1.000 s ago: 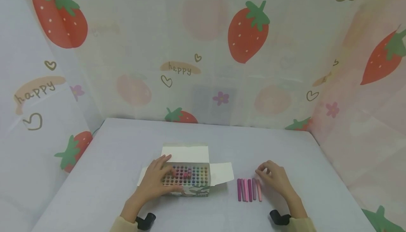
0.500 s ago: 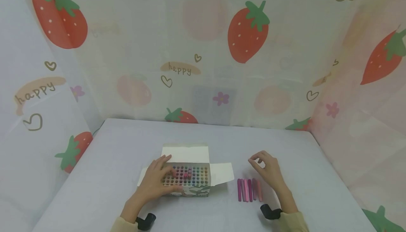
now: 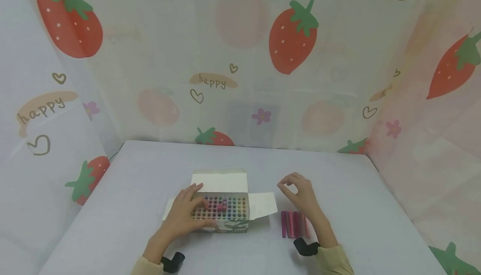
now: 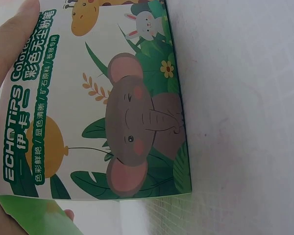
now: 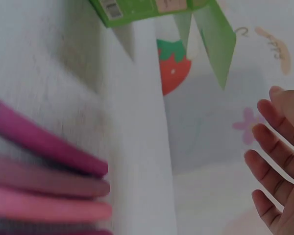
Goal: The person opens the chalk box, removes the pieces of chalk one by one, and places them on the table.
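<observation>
My left hand (image 3: pixel 184 214) holds a box of coloured chalk (image 3: pixel 234 226) from its left side, the thumb along the front wall and the fingers spread over the top. The box's front, with an elephant picture, fills the left wrist view (image 4: pixel 132 122). Inside stand rows of chalk ends, and a few pink and purple sticks (image 3: pixel 220 208) rise above the others. My right hand (image 3: pixel 302 193) is in the air right of the box, thumb and index finger close together, nothing visible between them. Below it several pink and purple chalk sticks (image 3: pixel 283 225) lie side by side.
The box's white back flap (image 3: pixel 219 182) and right flap (image 3: pixel 263 205) are folded outward. A white table (image 3: pixel 158 162) carries everything. Curtains with strawberry prints (image 3: pixel 293 41) stand behind and at both sides.
My right hand has moved left and away from me, from beside the row of chalk sticks toward the box. My left hand and the box have stayed in place.
</observation>
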Demonstrator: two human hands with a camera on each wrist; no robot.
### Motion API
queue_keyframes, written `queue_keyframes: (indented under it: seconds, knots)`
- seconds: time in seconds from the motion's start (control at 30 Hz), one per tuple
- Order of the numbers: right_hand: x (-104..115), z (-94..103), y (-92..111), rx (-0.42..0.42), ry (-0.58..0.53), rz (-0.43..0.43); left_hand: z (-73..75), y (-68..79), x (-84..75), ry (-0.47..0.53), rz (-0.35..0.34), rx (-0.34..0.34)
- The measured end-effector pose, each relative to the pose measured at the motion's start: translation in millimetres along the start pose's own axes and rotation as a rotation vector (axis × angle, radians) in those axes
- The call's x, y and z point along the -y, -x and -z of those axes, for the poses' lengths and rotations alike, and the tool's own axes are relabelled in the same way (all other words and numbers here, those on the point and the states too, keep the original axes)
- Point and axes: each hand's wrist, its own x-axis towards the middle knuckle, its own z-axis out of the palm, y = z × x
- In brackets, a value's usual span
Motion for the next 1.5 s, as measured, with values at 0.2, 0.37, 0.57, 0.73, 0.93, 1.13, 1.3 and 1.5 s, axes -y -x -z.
queue_keyframes:
  seconds: [0.2,0.37,0.57,0.73,0.93,1.13,1.3,1.5]
  knots:
    - [18,-10.5,-10,0.042,-0.027,0.033,1.1,-0.8,-0.6,0.009,0.012,0.009]
    - [32,-20.2,-16,0.066,-0.053,0.057,0.5,-1.3,-0.2,0.005,0.004,0.006]
    - [47,-35.4,-20,0.107,-0.070,0.057,0.2,-0.1,-0.3,-0.006,-0.028,-0.019]
    - [59,-49.2,-21,0.152,-0.073,0.080,1.8,0.2,-1.0,-0.013,-0.063,-0.043]
    - [70,-61.5,-21,0.195,-0.079,0.093,1.1,-0.4,0.3,-0.020,-0.066,-0.038]
    - [80,-72.1,-20,0.283,-0.054,0.120,0.4,-0.4,1.0,-0.008,-0.061,-0.034]
    - [88,-82.7,-20,0.329,-0.018,0.226,-0.4,-0.4,2.4,0.000,-0.060,-0.032]
    - [95,-91.0,-18,0.385,0.004,0.218,-2.4,-0.2,3.2,-0.003,-0.055,-0.029]
